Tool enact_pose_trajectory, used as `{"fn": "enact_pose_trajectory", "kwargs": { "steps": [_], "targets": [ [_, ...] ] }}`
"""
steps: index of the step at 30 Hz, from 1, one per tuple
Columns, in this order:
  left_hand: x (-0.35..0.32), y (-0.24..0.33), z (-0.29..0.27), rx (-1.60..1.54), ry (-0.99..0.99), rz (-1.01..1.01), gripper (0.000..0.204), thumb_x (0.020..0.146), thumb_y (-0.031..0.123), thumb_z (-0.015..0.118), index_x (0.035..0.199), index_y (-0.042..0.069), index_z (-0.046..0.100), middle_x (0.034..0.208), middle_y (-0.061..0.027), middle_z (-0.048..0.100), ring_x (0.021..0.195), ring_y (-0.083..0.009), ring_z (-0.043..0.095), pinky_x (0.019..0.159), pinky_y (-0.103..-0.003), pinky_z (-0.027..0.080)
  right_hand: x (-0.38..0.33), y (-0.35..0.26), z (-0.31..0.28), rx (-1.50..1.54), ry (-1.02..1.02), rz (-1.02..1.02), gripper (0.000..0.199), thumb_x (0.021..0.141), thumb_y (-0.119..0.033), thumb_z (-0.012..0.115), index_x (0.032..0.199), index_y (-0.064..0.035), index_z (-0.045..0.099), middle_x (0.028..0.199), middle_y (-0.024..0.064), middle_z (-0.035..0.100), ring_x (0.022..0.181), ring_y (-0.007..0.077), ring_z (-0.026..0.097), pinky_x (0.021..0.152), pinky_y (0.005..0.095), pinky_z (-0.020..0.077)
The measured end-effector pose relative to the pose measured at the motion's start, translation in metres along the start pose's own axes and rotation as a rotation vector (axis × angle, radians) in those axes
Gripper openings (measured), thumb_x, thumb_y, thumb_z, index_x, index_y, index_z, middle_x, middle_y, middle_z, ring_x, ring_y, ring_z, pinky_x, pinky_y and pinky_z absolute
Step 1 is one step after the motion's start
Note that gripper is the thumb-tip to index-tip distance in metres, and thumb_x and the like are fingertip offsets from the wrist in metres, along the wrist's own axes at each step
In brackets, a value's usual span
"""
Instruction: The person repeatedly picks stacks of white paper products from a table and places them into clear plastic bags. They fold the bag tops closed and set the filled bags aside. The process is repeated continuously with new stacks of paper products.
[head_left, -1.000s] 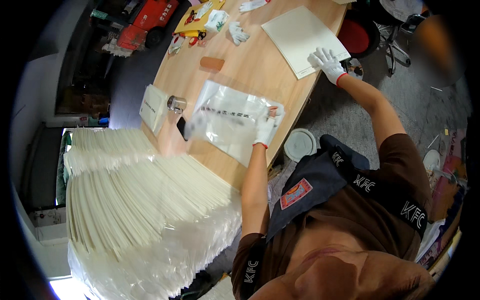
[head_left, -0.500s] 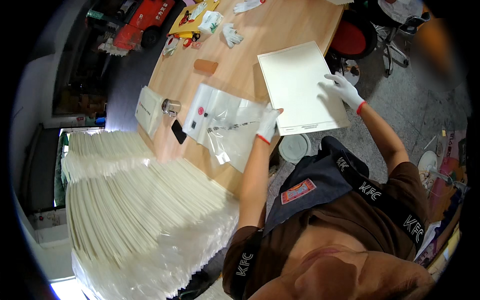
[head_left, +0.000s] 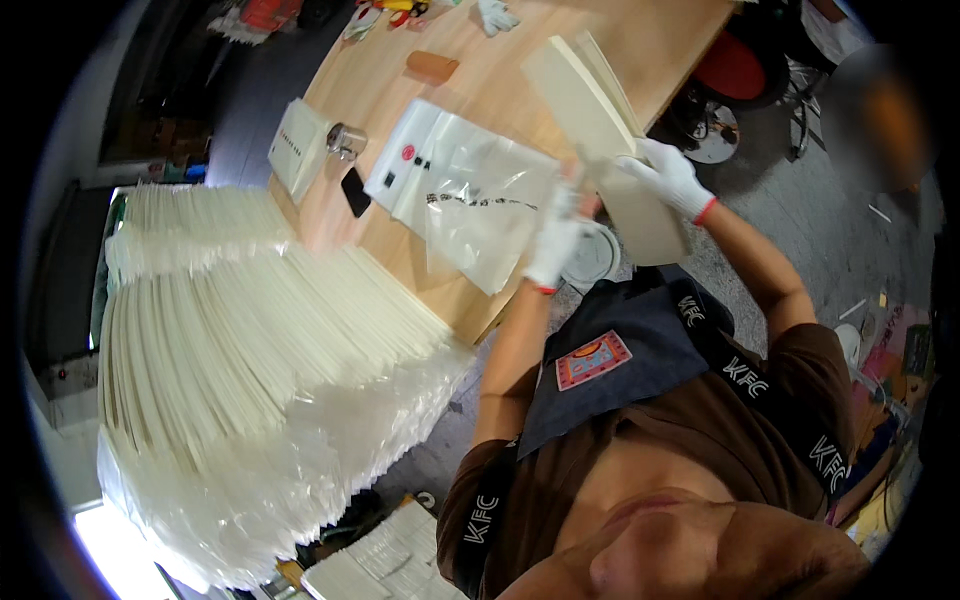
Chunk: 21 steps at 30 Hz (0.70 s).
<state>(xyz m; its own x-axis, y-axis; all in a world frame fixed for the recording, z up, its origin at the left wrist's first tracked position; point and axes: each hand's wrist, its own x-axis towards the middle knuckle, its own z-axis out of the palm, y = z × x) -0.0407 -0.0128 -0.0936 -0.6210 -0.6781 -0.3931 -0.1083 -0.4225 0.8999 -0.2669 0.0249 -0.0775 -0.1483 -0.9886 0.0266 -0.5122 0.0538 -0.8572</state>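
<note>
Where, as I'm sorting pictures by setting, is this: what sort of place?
Probably a packing workshop: rows of pale packs edged with clear plastic, and a see-through bag on a big wooden table.

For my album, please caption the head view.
Gloved right hand against raised cream sheets, near a clear plastic bag on a table.

Wooden table, clear bag on it, black phone, orange block

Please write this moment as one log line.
left hand: near clear bag, grip blurred | right hand: at cream sheets | phone: on table
</note>
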Motion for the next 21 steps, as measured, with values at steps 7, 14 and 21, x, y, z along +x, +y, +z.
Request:
{"fn": "enact_pose_trajectory", "kwargs": {
  "steps": [7, 14, 21],
  "targets": [
    [-0.118, 0.126, -0.063, -0.306, 0.297, 0.601, 0.05, 0.095, 0.017, 0.044, 0.143, 0.011, 0.032, 0.141, -0.0095, 0.042, 0.049, -0.001, 0.034, 0.046, -0.02, 0.04, -0.001, -0.083, -0.021, -0.64, -0.194, -0.882, 0.014, 0.081, -0.021, 0.058, 0.089, -0.0092, 0.061, 0.106, 0.014, 0.061, 0.087, 0.0291, 0.064, 0.059, 0.0372, 0.053],
    [-0.134, 0.055, 0.023, 0.854, 0.364, 0.442, 0.042, 0.086, 0.009, 0.057, 0.126, 0.003, 0.048, 0.119, -0.0117, 0.058, 0.092, -0.0207, 0.062, 0.088, -0.036, 0.046, 0.022, -0.118, 0.02, -0.426, -0.698, -0.516, 0.035, 0.081, -0.037, 0.061, 0.095, -0.0052, 0.065, 0.087, 0.0207, 0.063, 0.08, 0.0324, 0.063, 0.069, 0.0345, 0.0497],
    [-0.102, -0.025, -0.028, 0.892, 0.743, 0.65, 0.02, 0.09, 0.002, 0.045, 0.104, 0.005, 0.06, 0.09, -0.0086, 0.065, 0.08, -0.0151, 0.061, 0.07, -0.027, 0.048, 0.067, -0.07, 0.082, 0.127, -0.589, -0.128, 0.041, 0.081, -0.033, 0.061, 0.111, -0.0044, 0.062, 0.095, 0.0192, 0.064, 0.09, 0.0259, 0.062, 0.078, 0.0334, 0.048]
  ]
}}
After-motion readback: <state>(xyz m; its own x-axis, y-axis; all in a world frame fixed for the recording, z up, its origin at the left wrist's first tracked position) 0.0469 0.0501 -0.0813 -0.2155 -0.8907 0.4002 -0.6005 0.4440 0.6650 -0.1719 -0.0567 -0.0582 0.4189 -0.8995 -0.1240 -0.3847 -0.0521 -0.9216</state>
